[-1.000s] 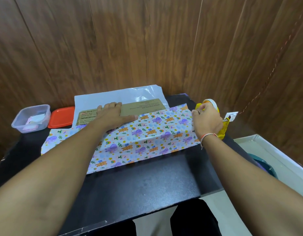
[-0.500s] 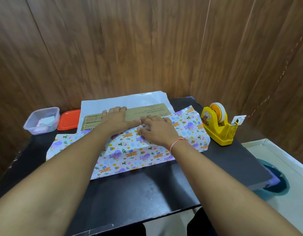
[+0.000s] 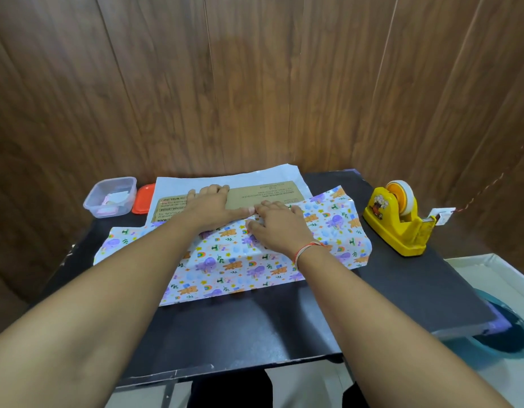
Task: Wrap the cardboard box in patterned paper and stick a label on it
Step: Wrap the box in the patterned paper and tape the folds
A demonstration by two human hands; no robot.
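Box: flat cardboard box lies mid-table on the patterned wrapping paper, near flap folded over it.
Left hand: fingers flat, pressing the flap edge on the box.
Right hand: fingers bent on the paper edge; whether tape is pinched, cannot tell.
Handling: box looks stiff and light; glossy paper probably slips, so hold at the seam.
Writing: upside-down print, "FOR RETAIL SALE" partly legible.

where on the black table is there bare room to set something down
The widest bare stretch of the black table runs between the patterned paper and the near edge, though both forearms cross it. A smaller patch lies near the tape dispenser. The back is crowded: cardboard box, clear container, orange lid.
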